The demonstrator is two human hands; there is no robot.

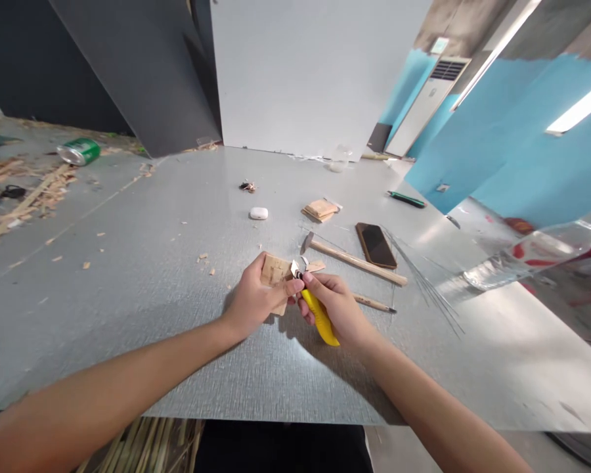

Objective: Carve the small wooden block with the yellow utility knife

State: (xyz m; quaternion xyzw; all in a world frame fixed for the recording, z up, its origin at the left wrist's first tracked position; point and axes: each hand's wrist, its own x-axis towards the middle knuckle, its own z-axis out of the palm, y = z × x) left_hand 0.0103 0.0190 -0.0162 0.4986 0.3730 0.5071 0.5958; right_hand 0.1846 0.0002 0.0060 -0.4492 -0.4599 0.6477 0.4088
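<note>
My left hand is closed on a small flat piece of wood, held a little above the grey table. In my right hand is a yellow utility knife, its blade up against the right edge of the wood. The left thumb reaches across to the front end of the knife. Just beyond the hands lies a hammer with a wooden handle. A thin wooden-handled tool is partly hidden behind my right hand. A small wood scrap lies beside the hammer head.
A phone, stacked wood pieces, a white earbud case and a green pen-like tool lie farther back. Thin wires and a large plastic bottle are at right. Wood shavings and a green can lie left.
</note>
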